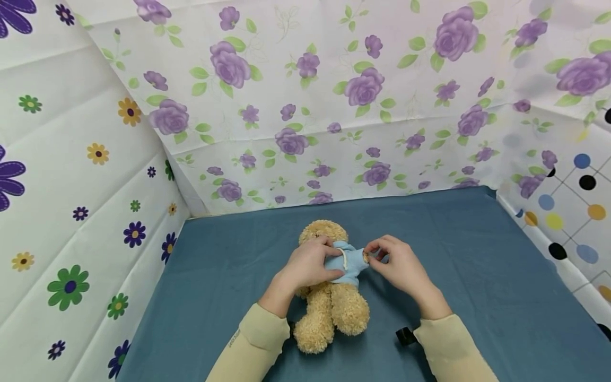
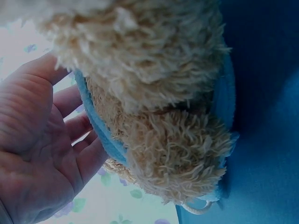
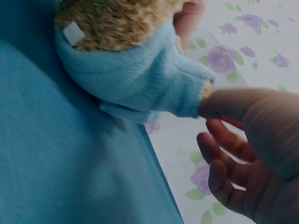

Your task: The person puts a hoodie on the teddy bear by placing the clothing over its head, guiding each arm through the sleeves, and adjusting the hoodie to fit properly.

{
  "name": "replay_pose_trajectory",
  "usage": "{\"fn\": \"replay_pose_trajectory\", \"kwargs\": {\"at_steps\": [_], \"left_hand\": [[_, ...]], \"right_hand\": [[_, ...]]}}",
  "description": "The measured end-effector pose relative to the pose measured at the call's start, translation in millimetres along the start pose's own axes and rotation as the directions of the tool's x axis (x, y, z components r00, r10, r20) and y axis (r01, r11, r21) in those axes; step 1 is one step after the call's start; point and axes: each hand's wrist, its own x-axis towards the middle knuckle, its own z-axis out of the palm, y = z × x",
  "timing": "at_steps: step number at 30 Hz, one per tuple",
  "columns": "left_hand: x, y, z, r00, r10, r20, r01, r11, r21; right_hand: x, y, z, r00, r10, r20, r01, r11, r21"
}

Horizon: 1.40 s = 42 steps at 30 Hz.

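A tan, curly-furred teddy bear [image 1: 350, 310] lies on its back on the blue-covered table, head away from me. It wears a light blue top [image 1: 353, 261] with a pale cord at the front. Across the bear's chest, my left hand [image 1: 310, 262] holds the body, thumb and fingers spread on the top. The left wrist view shows its fingers going behind the blue hem [image 2: 100, 126]. My right hand [image 1: 396, 262] pinches the bear's paw [image 3: 207, 89] where it pokes out of the sleeve [image 3: 187, 88]. Its other fingers curl loosely beneath.
The blue tablecloth [image 1: 229, 276] extends round the bear. A white sheet with purple roses [image 1: 296, 106] hangs behind, and patterned sheets hang at left and right. By the right sleeve cuff is a small black object [image 1: 406, 336]. A white tag [image 3: 73, 33] shows at the bear's hem.
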Motion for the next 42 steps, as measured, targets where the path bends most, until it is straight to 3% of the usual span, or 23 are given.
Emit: {"fn": "replay_pose_trajectory", "kwargs": {"at_steps": [6, 11, 17, 22, 25, 34, 38, 42], "left_hand": [[-1.7, 2.6, -2.0, 1.0, -0.006, -0.002, 0.006, 1.0, 0.012], [-3.1, 4.1, -2.5, 1.0, -0.004, -0.003, 0.004, 1.0, 0.024], [-2.2, 4.2, -2.2, 1.0, -0.01, 0.003, 0.01, 1.0, 0.025], [-2.4, 3.6, -0.8, 1.0, 0.002, -0.001, -0.002, 1.0, 0.027], [-2.7, 3.2, 0.2, 1.0, 0.017, -0.006, -0.017, 1.0, 0.027], [-2.7, 2.5, 1.0, 1.0, 0.02, -0.011, -0.02, 1.0, 0.015], [-3.9, 2.2, 2.4, 0.999, 0.03, -0.023, -0.029, 0.999, 0.021], [-4.0, 1.1, 5.0, 0.998, 0.048, -0.042, -0.047, 0.999, 0.027]], "right_hand": [[-1.5, -3.6, -3.1, 0.996, -0.086, 0.034, 0.086, 0.996, -0.01], [-1.2, -7.5, 0.4, 0.992, -0.123, -0.019, 0.121, 0.989, -0.088], [-1.5, -8.5, 0.1, 0.997, -0.003, -0.077, -0.011, 0.984, -0.178], [-0.7, -6.9, 0.9, 0.988, 0.145, -0.05, -0.152, 0.974, -0.166], [-0.1, -3.5, 1.9, 0.981, 0.193, -0.019, -0.194, 0.971, -0.143], [-1.1, -0.7, -5.0, 0.998, 0.065, 0.016, -0.066, 0.996, 0.063], [-0.8, -3.4, -5.1, 0.998, 0.058, 0.024, -0.058, 0.998, 0.017], [-1.8, -4.1, -6.5, 0.995, 0.1, 0.029, -0.098, 0.993, -0.069]]}}
